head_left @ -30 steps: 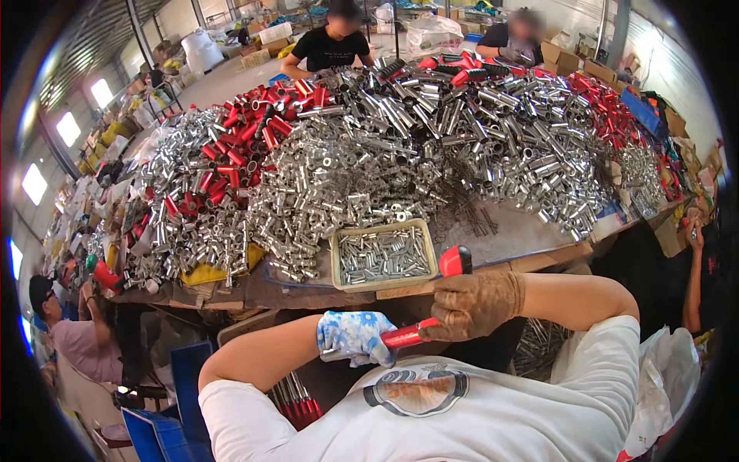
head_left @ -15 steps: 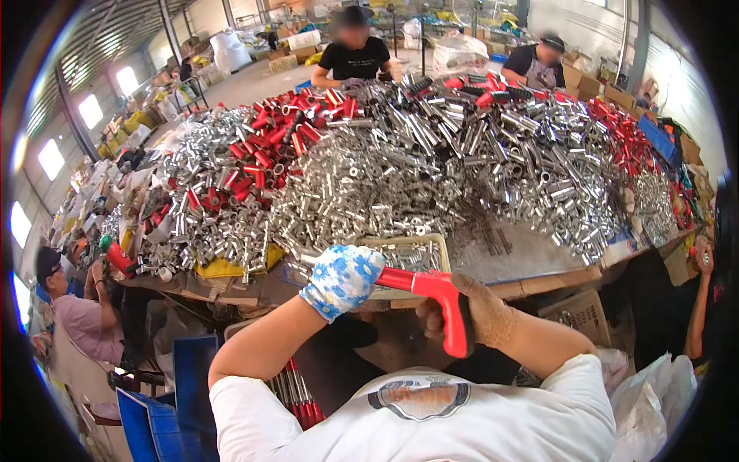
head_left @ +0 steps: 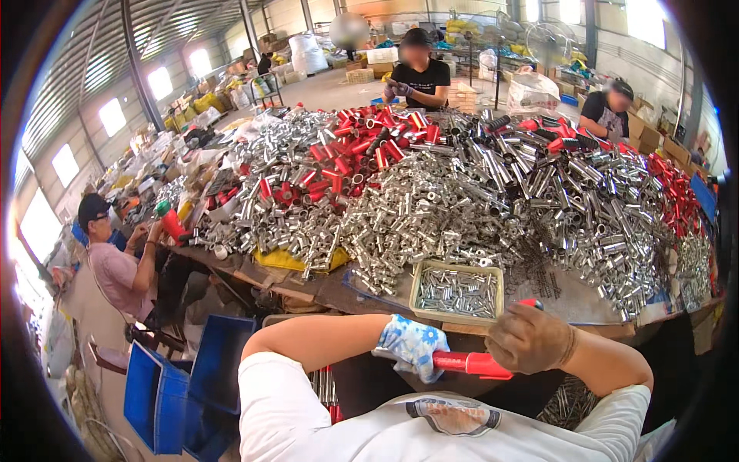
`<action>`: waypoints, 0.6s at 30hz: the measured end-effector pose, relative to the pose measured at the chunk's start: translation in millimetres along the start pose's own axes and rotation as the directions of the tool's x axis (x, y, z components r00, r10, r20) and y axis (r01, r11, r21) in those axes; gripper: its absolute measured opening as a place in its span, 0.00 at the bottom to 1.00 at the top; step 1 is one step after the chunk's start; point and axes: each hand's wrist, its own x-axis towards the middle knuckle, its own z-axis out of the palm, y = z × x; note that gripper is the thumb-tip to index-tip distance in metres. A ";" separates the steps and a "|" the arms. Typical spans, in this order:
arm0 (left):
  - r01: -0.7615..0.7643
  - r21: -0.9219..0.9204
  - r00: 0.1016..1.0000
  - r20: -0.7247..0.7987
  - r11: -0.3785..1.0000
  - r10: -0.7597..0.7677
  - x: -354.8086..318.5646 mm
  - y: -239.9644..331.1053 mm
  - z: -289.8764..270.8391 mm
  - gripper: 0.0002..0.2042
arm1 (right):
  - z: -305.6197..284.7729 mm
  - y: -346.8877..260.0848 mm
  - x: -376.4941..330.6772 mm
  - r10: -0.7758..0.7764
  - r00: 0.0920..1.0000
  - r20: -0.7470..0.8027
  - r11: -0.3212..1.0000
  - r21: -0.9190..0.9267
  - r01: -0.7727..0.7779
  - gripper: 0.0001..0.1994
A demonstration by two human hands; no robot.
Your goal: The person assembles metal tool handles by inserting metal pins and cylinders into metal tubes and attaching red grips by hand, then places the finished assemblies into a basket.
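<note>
My left hand (head_left: 414,346), in a white glove with blue flowers, is closed around the silver shaft end of a red pistol-grip tool (head_left: 477,364). Its exact kind I cannot make out. In a brownish work glove, my right hand (head_left: 531,340) grips the tool's handle end. A red tip pokes out above those fingers, and the rest of the handle is hidden. The tool lies across in front of my chest, below the table's near edge. Just beyond it is a cream tray (head_left: 416,296) of small silver pins.
A large heap of silver metal parts (head_left: 431,208) and red tubes (head_left: 331,165) covers the table. Blue bins (head_left: 158,396) stand at lower left. Similar red-ended rods (head_left: 327,393) rest beside my left arm. One person (head_left: 127,262) sits at left; two others work across the table.
The view has swung left and up. Both hands now sit closer to my body. The tool has been turned over: its handle hung down before, and now a red tip sticks up.
</note>
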 end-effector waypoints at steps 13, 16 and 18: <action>0.020 -0.449 0.999 -0.023 0.894 -0.034 -4.1 -29.4 -17.6 0.19 | 3.5 -7.3 -4.3 0.393 0.778 0.490 0.329 0.716 -0.616 0.12; 0.098 0.384 0.954 -0.298 0.918 0.023 4.7 -24.9 7.4 0.06 | -3.4 1.3 6.9 0.132 0.956 0.262 0.953 0.233 -0.195 0.11; 0.358 0.729 0.682 -0.631 0.583 0.371 7.0 -18.2 5.7 0.04 | 5.6 2.8 7.3 0.273 0.894 0.354 0.763 0.486 -0.425 0.12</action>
